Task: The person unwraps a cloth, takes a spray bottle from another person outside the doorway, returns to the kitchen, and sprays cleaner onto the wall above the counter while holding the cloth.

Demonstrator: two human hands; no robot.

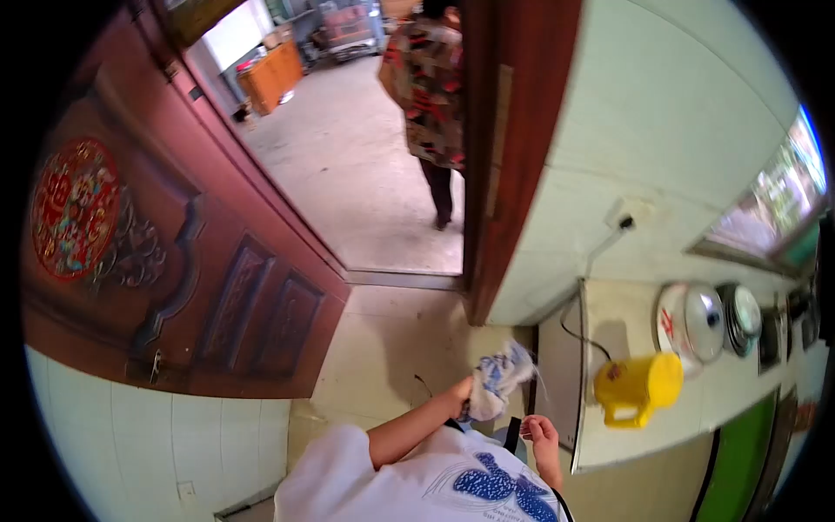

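Observation:
My left hand [462, 397] is closed around a bunched white and blue cloth [500, 383], held out in front of my body. Close to my waist, my right hand [540, 429] has its fingers curled together. Whether anything is inside them is hidden. A black strap [513, 433] lies just beside those fingers; I cannot tell if they touch it. The yellow electric kettle [639, 387] stands on the counter to the right of my right hand.
A carved wooden door [235, 287] stands open on the left. Through the doorway, a person in a patterned top [426, 96] stands outside. The counter [600, 444] on the right carries a white cooker [691, 326]. A plug [625, 223] sits in the wall socket.

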